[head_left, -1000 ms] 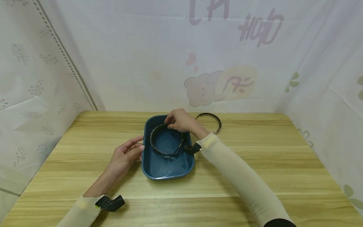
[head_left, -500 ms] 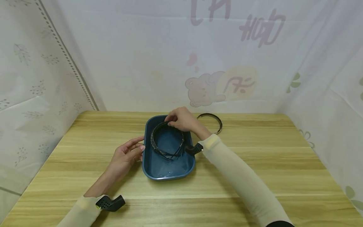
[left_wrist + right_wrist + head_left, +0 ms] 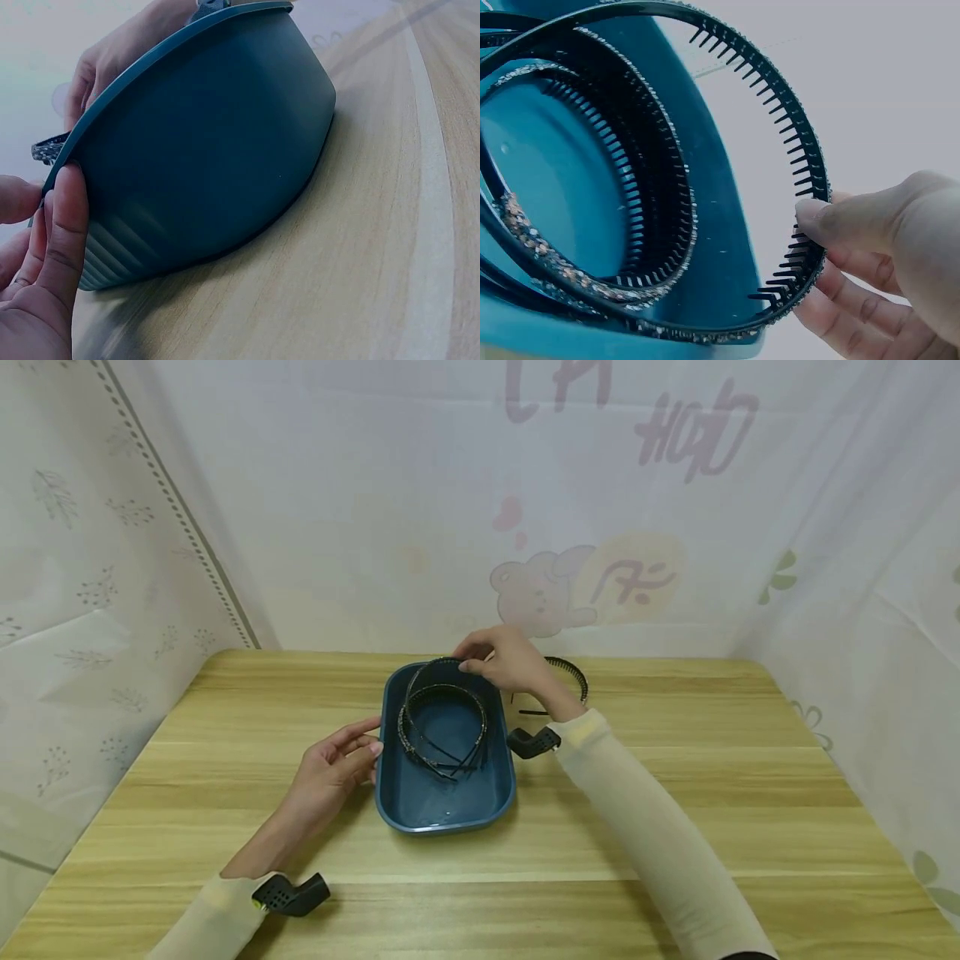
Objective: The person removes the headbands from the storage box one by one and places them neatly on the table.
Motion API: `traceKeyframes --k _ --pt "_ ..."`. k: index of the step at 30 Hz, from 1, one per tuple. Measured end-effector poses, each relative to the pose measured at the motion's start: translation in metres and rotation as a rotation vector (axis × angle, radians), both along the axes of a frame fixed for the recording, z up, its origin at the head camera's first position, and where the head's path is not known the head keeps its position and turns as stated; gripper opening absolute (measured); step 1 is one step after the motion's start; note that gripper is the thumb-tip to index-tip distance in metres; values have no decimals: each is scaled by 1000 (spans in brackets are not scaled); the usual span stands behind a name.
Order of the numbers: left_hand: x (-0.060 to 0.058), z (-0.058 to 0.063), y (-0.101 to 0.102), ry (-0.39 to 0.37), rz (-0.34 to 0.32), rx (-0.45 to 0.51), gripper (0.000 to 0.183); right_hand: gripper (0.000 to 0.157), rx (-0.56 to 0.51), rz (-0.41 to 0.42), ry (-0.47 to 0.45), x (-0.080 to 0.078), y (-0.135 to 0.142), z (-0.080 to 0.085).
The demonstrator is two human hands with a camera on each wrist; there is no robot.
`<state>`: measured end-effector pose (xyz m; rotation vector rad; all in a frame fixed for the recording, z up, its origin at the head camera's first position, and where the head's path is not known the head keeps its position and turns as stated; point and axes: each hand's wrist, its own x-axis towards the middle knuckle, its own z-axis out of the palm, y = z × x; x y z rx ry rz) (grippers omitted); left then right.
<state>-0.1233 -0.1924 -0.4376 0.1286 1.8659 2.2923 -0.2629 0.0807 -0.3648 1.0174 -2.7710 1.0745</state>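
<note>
A deep blue plastic bin [image 3: 446, 810] stands on the table, holding several black toothed headbands [image 3: 401, 733] with glittery outer edges, nested together. My right hand [image 3: 506, 658] is above the bin's far right corner, pinching one headband [image 3: 810, 169] between thumb and fingers. That headband's top is raised near the rim, while its ends reach down among the others. Along the bin's left side, my left hand [image 3: 330, 772] touches the wall and rim with extended fingers [image 3: 71, 199]. How the headband ends lie among each other is hard to make out.
Another black toothed headband [image 3: 576, 675] lies on the wooden table [image 3: 675, 827] right of the bin, partly behind my right wrist. Pale printed cloth [image 3: 360, 527] hangs behind the table and at both sides. A black wrist camera [image 3: 292, 895] juts from the left sleeve.
My right hand has moved up and slightly right, lifting the top of one headband away from the nested ones. The left hand and the bin have stayed in place.
</note>
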Motion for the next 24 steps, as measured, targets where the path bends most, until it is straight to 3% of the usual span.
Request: traceKeyframes --k 13,24 --pt "0 1 1 -22 4 -5 52 19 -114 -42 24 6 18 9" --pt "0 0 0 -14 1 -16 53 19 -225 -197 30 13 41 12"
